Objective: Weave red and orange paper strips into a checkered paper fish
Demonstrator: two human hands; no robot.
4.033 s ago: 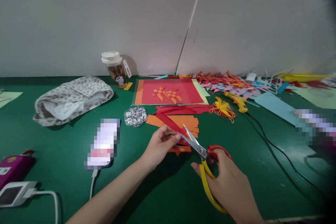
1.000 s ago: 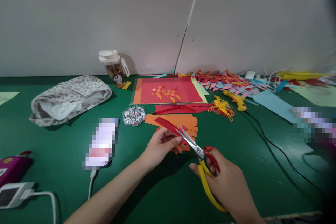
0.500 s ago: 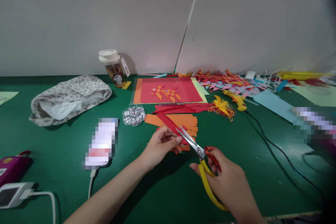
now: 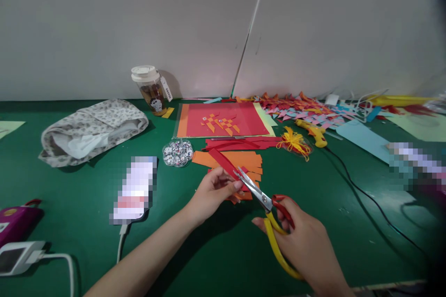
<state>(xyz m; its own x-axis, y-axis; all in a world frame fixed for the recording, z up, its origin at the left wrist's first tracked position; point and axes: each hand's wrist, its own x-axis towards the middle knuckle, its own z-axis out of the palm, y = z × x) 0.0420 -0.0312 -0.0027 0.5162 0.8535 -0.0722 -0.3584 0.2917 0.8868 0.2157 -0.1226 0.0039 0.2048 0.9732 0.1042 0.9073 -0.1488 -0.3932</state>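
Note:
My left hand (image 4: 216, 193) pinches a red paper strip (image 4: 223, 161) between thumb and fingers, its far end pointing up and left. In my right hand (image 4: 301, 234) are scissors (image 4: 264, 199) with red and yellow handles. Their metal blades are slightly parted and lie at the strip, close to my left thumb. Orange paper strips (image 4: 240, 158) lie fanned on the table under and beyond my left hand. Farther back is a stack of red strips (image 4: 244, 143). Two woven orange and red paper fish (image 4: 223, 123) rest on a red sheet (image 4: 251, 118).
On the green table (image 4: 195, 260) are a box of googly eyes (image 4: 177, 153), yellow thread (image 4: 294, 144), a glue gun (image 4: 311, 132) with a black cord, a coffee cup (image 4: 150, 90), a patterned cloth bag (image 4: 94, 132), a blurred phone (image 4: 134, 190) and a heap of coloured paper pieces (image 4: 299, 107).

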